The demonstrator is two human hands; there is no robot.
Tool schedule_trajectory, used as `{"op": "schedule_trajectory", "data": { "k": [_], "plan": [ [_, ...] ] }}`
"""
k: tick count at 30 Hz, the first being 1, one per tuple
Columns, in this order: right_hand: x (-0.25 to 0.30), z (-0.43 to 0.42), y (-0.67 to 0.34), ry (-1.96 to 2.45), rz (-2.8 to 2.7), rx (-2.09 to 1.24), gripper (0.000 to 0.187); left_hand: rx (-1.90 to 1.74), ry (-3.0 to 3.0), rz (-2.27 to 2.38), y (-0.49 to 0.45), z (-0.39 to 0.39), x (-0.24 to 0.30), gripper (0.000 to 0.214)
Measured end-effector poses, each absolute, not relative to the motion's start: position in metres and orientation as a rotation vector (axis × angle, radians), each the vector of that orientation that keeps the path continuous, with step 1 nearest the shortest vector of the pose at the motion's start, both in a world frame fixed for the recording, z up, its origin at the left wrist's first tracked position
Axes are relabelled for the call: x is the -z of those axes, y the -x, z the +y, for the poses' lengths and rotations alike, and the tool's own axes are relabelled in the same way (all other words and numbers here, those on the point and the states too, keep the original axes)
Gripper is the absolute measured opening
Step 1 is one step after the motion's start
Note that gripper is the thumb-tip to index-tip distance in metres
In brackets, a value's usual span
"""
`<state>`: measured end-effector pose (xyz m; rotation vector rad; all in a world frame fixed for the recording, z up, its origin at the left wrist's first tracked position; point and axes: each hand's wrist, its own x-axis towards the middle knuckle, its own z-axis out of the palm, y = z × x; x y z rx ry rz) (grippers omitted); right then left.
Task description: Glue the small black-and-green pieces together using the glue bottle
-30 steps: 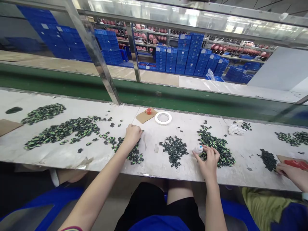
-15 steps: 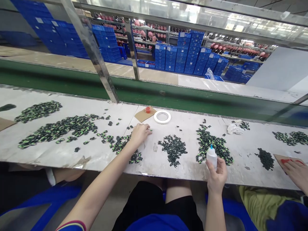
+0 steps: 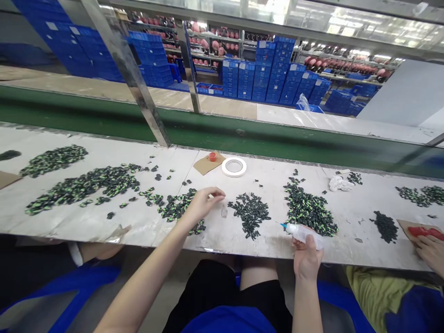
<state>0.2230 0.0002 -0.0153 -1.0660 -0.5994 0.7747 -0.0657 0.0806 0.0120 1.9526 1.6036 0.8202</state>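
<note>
My right hand [image 3: 307, 256] grips a small white squeeze bottle [image 3: 299, 231] with a blue tip, tilted so the nozzle points left over the table's near edge. My left hand [image 3: 204, 201] reaches over the white table [image 3: 86, 222], fingers pinched at something small that I cannot make out, between a pile of black-and-green parts [image 3: 176, 208] and a pile of plain black parts [image 3: 251, 213]. A bigger green-and-black pile [image 3: 308, 208] lies just beyond the bottle.
A roll of white tape [image 3: 234, 167] and a brown card with an orange cap [image 3: 212, 157] sit at the table's back. Long piles of parts [image 3: 83, 185] spread left. Another person's hand [image 3: 428, 247] rests at the right by a red item. A green conveyor belt [image 3: 243, 138] runs behind.
My right hand picked the bottle off the table, raised it upright, then tipped its nozzle to the left. My left hand slid right from the green-black pile toward the black pile.
</note>
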Motion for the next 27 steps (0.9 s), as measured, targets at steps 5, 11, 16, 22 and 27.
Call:
{"op": "schedule_trajectory", "data": {
  "k": [5,11,16,22,27],
  "plan": [
    [0.019,0.004,-0.204,1.155,-0.619,-0.809,0.039,-0.934,-1.797,1.501,0.018,0.02,0.011,0.009],
    [0.021,-0.004,-0.186,1.387,-0.854,-0.644,0.039,-1.014,-1.799,1.809,-0.001,-0.012,0.032,0.007],
    [0.013,-0.006,-0.166,1.438,-1.018,-0.56,0.038,-1.07,-1.834,1.689,0.01,-0.013,0.035,0.017],
    [0.017,-0.003,-0.152,1.458,-1.133,-0.598,0.036,-1.12,-1.741,1.638,0.011,-0.013,0.037,0.011],
    [0.019,-0.005,-0.152,1.476,-1.152,-0.576,0.037,-1.13,-1.693,1.664,0.009,-0.014,0.035,0.009]
  ]
}}
